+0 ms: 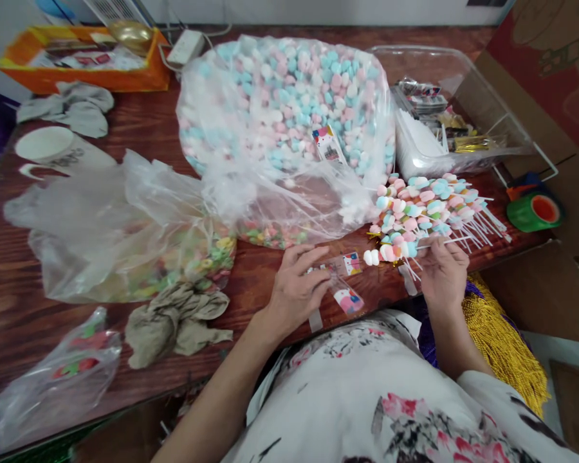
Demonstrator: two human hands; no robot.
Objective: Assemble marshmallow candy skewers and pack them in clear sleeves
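My right hand [444, 273] pinches the thin white stick of a marshmallow skewer [390, 251]. The skewer points left, with white, pink, orange and blue sweets threaded on it. Beside it, a heap of similar skewers [429, 206] lies with the sticks toward the right. My left hand [299, 286] is bent over the table edge, its fingertips closed on a small clear bag [348, 300] with a colourful printed end. A second printed clear bag [352, 263] lies just beyond. How firmly the left fingers grip is partly hidden.
A large plastic bag of pastel marshmallows [289, 96] fills the middle back. Left of it lies a bag of ring-shaped gummies [207, 257], near a crumpled glove [168, 325] and a mug [53, 151]. A clear tub [419, 164] and green tape roll [533, 212] stand right.
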